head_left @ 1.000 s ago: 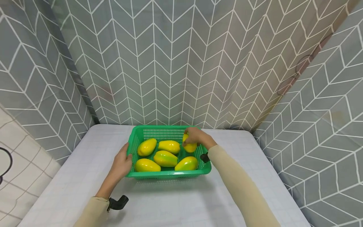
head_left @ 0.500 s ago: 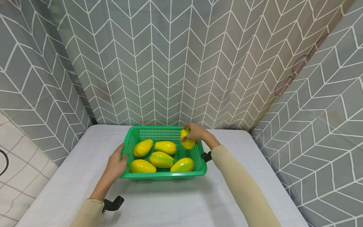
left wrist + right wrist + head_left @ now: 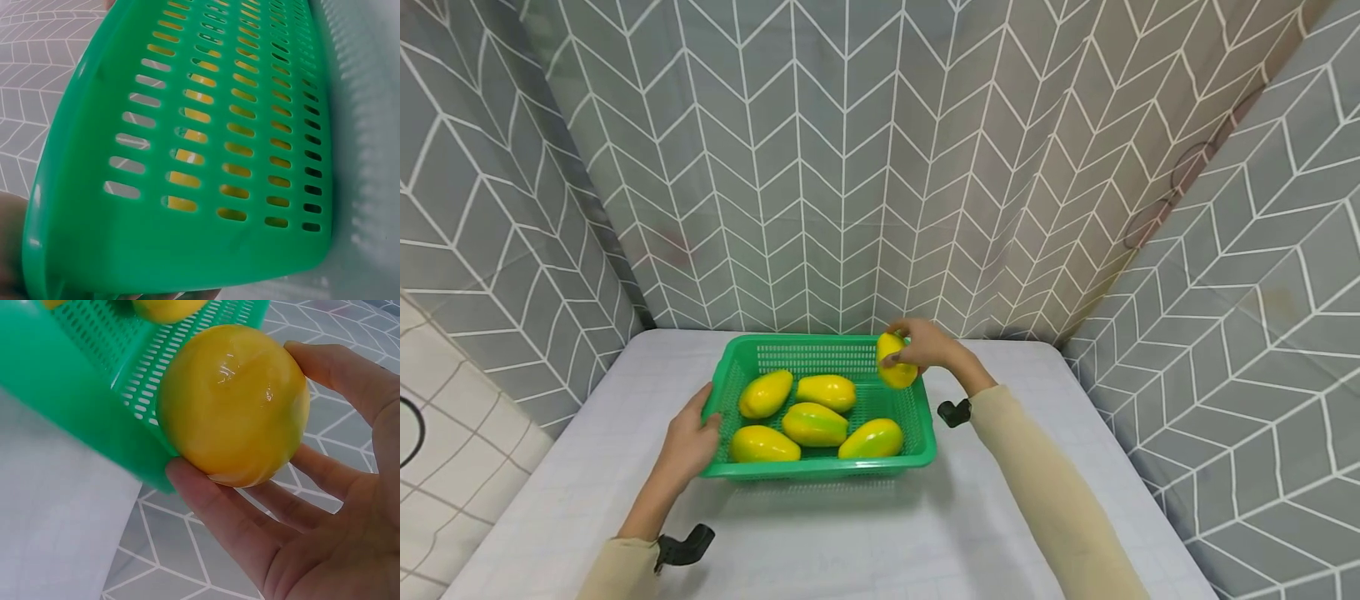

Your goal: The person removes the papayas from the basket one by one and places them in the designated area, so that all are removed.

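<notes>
Currently, the right hand (image 3: 927,344) pinches a glossy yellow oval fruit (image 3: 897,375) above the far right corner of a green perforated plastic basket (image 3: 817,467), whose left edge the left hand (image 3: 688,440) grips. The step seems to be shifting this fruit; the next move calls for a firm pinch clear of the rim. Only the right wrist view shows the fingertips (image 3: 182,473) holding it apart from the palm (image 3: 340,556).

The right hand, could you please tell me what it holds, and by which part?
The right hand holds a yellow fruit by its rounded sides.
</notes>
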Available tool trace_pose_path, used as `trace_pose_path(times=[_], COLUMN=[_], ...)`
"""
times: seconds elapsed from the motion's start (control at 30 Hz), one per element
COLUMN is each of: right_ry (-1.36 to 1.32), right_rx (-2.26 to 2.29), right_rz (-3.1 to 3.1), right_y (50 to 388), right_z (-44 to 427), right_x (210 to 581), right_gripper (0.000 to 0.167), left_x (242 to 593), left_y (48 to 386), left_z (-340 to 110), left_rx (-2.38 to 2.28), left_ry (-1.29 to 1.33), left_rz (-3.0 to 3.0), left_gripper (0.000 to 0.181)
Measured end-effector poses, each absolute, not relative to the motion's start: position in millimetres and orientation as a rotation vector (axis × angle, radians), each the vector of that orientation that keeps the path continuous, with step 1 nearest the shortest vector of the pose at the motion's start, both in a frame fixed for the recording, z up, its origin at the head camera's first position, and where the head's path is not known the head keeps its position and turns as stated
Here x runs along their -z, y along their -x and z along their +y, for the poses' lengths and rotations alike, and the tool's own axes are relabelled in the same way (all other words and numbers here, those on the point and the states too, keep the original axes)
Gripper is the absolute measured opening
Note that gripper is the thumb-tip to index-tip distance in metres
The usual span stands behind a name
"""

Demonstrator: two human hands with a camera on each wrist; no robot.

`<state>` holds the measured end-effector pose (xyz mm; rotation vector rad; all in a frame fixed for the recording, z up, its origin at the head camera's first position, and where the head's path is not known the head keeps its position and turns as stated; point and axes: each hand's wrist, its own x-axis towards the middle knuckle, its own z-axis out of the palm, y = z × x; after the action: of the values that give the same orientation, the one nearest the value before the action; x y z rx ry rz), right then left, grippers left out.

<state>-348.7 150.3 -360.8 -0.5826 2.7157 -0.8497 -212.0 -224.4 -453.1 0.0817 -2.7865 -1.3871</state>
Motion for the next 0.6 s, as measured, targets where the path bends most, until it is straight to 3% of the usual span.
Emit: trace_pose_path(times=[0.6], right_ry=[0.523], right_rx=[0.914], right_rz=[2.716], right_y=[346], right_z=[178], right_x=[354], right_gripper=[0.07], left_x=[451], left_y=[196], left_z=[-241], left_rx=[1.371], left_ry=[-0.141], left_rz=[-2.798], left_gripper=[0.064])
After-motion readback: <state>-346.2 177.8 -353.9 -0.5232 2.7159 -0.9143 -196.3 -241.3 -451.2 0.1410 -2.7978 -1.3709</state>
